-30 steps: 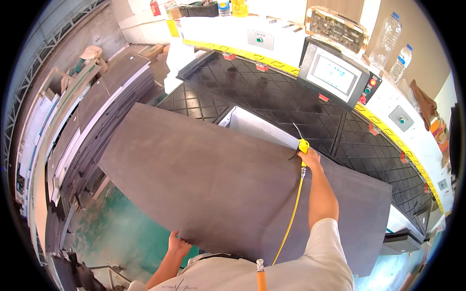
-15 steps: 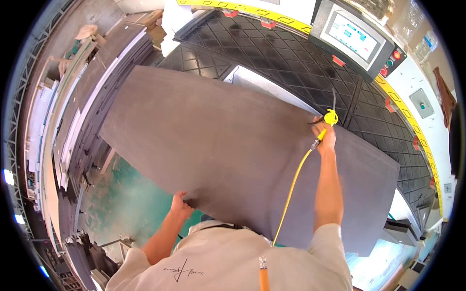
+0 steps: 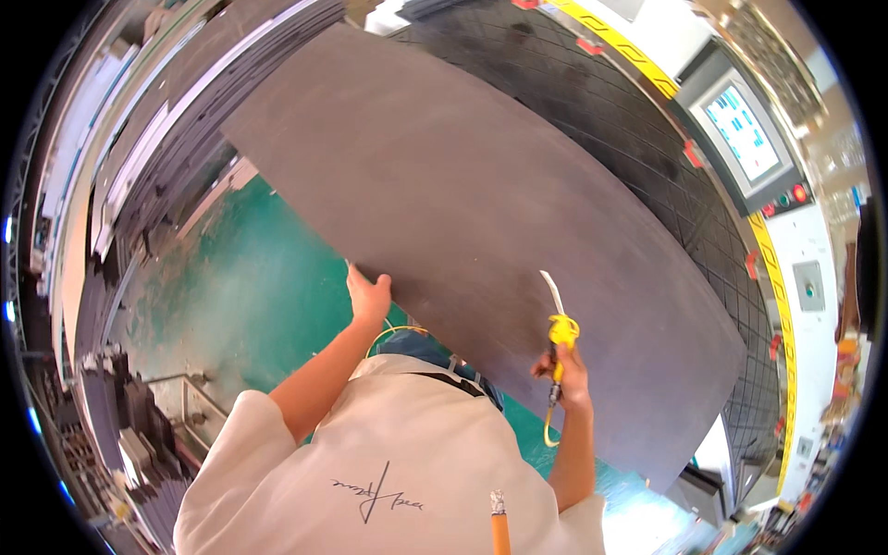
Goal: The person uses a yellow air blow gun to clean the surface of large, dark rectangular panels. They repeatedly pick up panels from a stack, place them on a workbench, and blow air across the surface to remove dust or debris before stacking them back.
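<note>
Worn: loose, pale beige shirt (image 3: 268, 499) at 6 o'clock, dark slanted script mark (image 3: 376, 493) on its front; short left sleeve (image 3: 227, 453) at 8, right sleeve (image 3: 581, 523) at 5; black waistband (image 3: 450, 379) and dark blue trousers (image 3: 407, 343) at shirt's 12; left hand (image 3: 370, 298) and right hand (image 3: 573, 375) bare

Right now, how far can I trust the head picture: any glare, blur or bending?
Head view: the large panel shows bowed edges, likely fisheye bending; head view: glare whitens the floor at lower right; head view: the stacked boards look smeared, the yellow air gun clearer.
</note>
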### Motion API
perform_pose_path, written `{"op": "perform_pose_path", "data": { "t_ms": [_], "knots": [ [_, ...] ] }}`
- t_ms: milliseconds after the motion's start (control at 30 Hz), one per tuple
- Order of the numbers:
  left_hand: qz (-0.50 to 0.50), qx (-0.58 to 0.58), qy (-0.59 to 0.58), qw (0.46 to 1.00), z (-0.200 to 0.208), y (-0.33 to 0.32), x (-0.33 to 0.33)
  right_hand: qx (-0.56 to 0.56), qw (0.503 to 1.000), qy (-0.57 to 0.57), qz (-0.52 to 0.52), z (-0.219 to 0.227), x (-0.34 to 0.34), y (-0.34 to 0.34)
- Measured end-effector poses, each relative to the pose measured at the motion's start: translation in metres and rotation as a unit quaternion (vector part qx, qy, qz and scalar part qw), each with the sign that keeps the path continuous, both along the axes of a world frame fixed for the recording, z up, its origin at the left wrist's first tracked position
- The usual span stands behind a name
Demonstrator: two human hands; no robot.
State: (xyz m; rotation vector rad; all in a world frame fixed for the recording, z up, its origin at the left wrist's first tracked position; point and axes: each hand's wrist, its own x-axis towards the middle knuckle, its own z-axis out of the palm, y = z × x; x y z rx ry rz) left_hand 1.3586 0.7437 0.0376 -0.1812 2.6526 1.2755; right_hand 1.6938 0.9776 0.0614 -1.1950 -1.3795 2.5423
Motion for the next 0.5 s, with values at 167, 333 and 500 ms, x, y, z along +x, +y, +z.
{"op": "perform_pose_path", "data": {
  "t_ms": [167,333,500],
  "knots": [
    [-0.403,-0.092,0.247,0.877,0.01,0.005,0.016,-0.061,0.989,-0.052,0.121,0.017,0.008,-0.032],
    [-0.505,-0.144,0.277,0.805,0.002,0.003,-0.04,-0.101,0.992,-0.064,0.026,0.02,-0.07,-0.046],
    [-0.28,-0.221,0.274,0.893,-0.013,-0.047,-0.207,-0.081,0.98,-0.016,0.181,0.026,-0.197,-0.058]
  ]
}}
